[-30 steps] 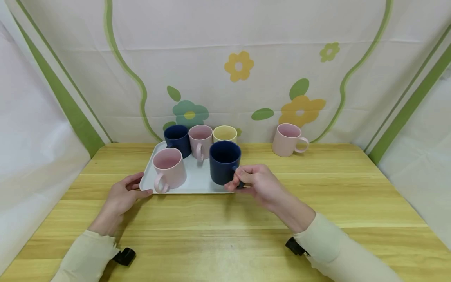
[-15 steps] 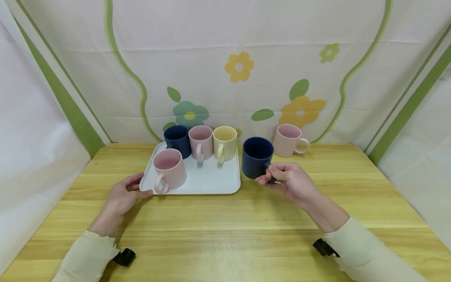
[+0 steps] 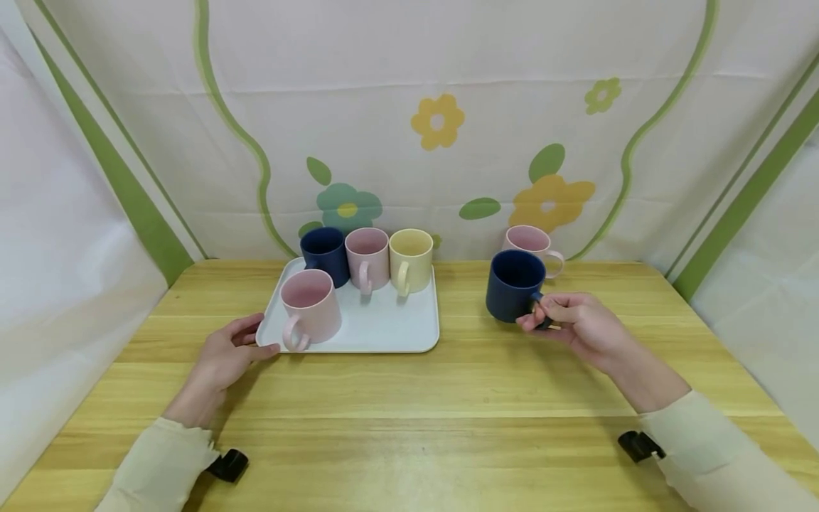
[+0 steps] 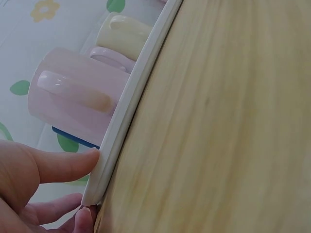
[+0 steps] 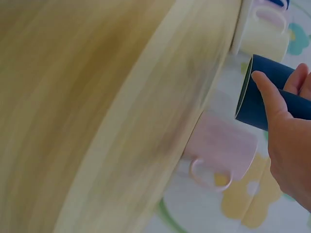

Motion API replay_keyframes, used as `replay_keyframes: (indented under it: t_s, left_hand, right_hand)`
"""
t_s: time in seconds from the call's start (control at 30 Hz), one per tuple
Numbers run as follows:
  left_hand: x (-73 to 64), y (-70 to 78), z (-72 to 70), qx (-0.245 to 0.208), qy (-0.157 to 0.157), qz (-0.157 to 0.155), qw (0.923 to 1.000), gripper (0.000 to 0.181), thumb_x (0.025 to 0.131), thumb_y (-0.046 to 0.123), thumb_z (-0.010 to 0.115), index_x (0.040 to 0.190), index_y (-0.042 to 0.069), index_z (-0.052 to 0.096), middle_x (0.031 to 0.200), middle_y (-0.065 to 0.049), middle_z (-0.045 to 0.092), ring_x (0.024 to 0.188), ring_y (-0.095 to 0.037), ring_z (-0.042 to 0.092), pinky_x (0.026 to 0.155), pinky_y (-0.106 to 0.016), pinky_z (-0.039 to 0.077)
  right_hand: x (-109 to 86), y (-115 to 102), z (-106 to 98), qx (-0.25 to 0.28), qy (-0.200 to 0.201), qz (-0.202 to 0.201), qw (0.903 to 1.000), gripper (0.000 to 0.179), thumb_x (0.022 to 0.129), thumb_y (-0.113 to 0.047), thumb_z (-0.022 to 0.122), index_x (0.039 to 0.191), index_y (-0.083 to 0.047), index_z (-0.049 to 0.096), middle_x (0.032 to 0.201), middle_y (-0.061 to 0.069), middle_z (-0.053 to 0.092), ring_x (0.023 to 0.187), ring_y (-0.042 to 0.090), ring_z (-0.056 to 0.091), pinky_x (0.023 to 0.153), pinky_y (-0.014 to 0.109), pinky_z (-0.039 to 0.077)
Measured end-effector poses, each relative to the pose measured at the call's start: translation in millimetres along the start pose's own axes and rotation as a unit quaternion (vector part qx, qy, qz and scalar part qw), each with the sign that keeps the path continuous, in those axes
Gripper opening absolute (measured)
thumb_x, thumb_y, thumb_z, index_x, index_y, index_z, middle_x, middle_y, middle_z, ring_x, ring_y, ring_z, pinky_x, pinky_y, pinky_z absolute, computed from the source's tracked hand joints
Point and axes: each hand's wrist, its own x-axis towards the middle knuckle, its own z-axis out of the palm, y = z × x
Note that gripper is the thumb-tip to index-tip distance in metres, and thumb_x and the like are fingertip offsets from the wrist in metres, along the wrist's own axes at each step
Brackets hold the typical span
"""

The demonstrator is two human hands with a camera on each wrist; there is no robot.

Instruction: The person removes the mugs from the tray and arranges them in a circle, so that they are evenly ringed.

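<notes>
Nearest, on the pale wooden table (image 3: 409, 427), the left hand (image 3: 220, 359) pinches the front-left corner of a white rectangular tray (image 3: 390, 327), thumb on the rim; both look as they did a second ago. Farther right, the right hand (image 3: 579, 323) grips the handle of a dark blue cylindrical mug (image 3: 508, 293), though how each finger wraps it is hard to make out.

That mug is what has changed: a second ago it was over the tray's right half, and now it is well past the tray's right edge, upright, its base off the tabletop in the right wrist view. So the transfer off the tray looks made, the setting down not yet.

The tray bears four mugs: a glossy pale pink mug (image 3: 313, 309) at front left, and behind it a navy mug (image 3: 329, 256), a rose-pink mug (image 3: 379, 267) and a pale yellow mug (image 3: 419, 267) in a row. Beyond the held mug, partly covered by it, a lone pink mug (image 3: 527, 238) stands before the flower-printed white cloth (image 3: 358, 142).
</notes>
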Motion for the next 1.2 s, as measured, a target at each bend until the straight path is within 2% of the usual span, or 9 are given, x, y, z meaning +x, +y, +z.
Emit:
replay_keyframes:
  t_s: [0.57,0.8,1.2]
  left_hand:
    - [-2.4,2.8,2.5,-0.002,0.003,0.005,1.0,0.081,0.098,0.016,0.076,0.165,0.0,0.032,0.157,-0.029,0.048,0.136,-0.038,0.05,0.082,-0.008,0.043]
    - [-2.1,2.1,1.7,-0.004,0.007,0.007,0.9999,0.081,0.098,0.015,0.076,0.165,0.0,0.032,0.157,-0.029,0.048,0.136,-0.037,0.05,0.081,-0.007,0.043]
    - [-1.0,1.8,2.2,-0.005,0.009,-0.001,0.9999,0.081,0.099,0.016,0.076,0.166,0.002,0.032,0.157,-0.028,0.049,0.135,-0.036,0.05,0.082,-0.009,0.044]
  right_hand:
    - [-5.3,6.0,-61.0,0.063,-0.031,0.017,0.9974,0.034,0.114,-0.005,0.043,0.09,0.0,0.067,0.097,0.009,0.077,0.114,0.023,0.076,0.099,0.036,0.061]
    - [-4.7,6.7,-71.9,0.083,-0.045,0.025,0.9952,0.036,0.114,-0.003,0.04,0.092,0.001,0.068,0.098,0.011,0.078,0.116,0.025,0.076,0.1,0.038,0.06]
    - [-5.8,7.8,-84.5,0.075,-0.045,0.05,0.9949,0.036,0.114,-0.005,0.04,0.092,0.0,0.067,0.099,0.01,0.078,0.119,0.021,0.075,0.101,0.036,0.06]
